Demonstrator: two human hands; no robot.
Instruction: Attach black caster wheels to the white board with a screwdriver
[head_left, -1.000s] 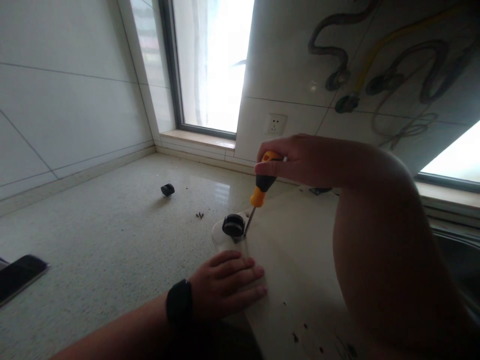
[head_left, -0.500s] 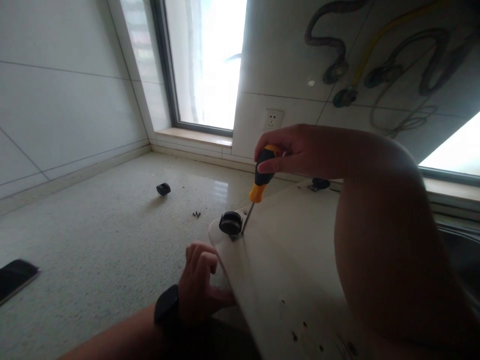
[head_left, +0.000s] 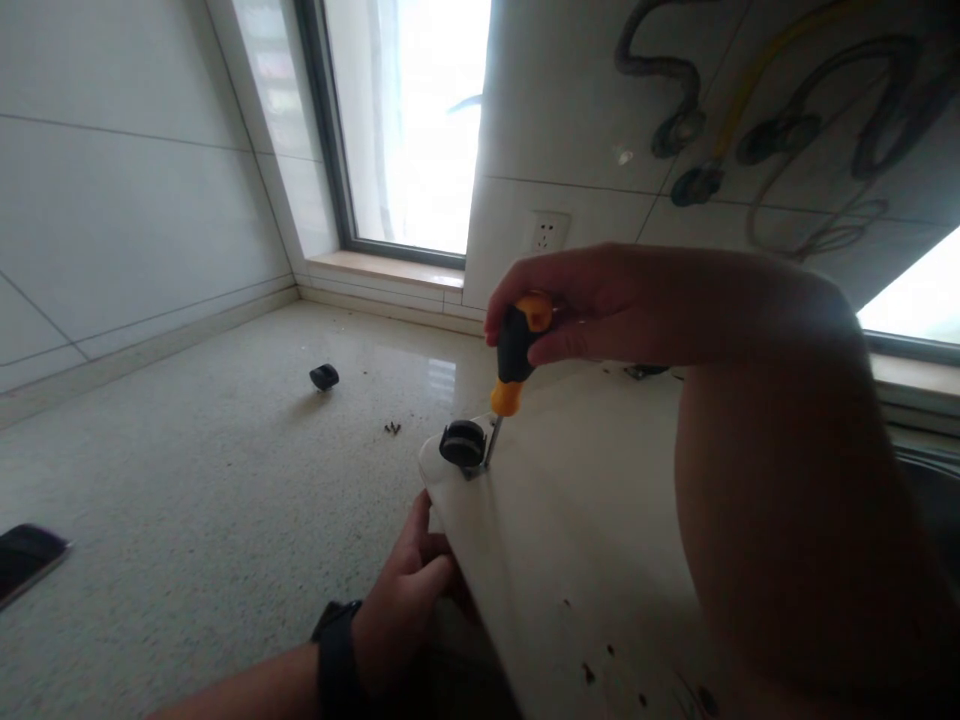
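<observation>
So, from far away I have my right hand (head_left: 574, 315) up high, with its fingers wrapped round the fat handle of the yellow and black screwdriver (head_left: 515, 345), pinching it from both sides. I think I hold it from the top so I can push down and twist. The tool leans a little, with its handle tipped away from the black wheel (head_left: 463, 443), maybe because that wheel sits just beside the thin metal rod and takes up room. The wheel is at the near left corner of the white board (head_left: 577, 490), on a small metal plate (head_left: 472, 474), and the tip of the tool comes down at the side of that plate. I can't see if the tip sits in a screw. My left hand (head_left: 401, 595) is low, at the long edge of the board. One finger points up along the edge and the others bend in under it, so I can't tell if they pinch the board. My guess is that the hand is there to steady that corner. Off on the speckled floor (head_left: 225, 490) lie a few tiny screws (head_left: 392, 428) and a loose black wheel (head_left: 325, 377), near enough to grab but out of the way. A phone (head_left: 31, 560) lies well apart.
</observation>
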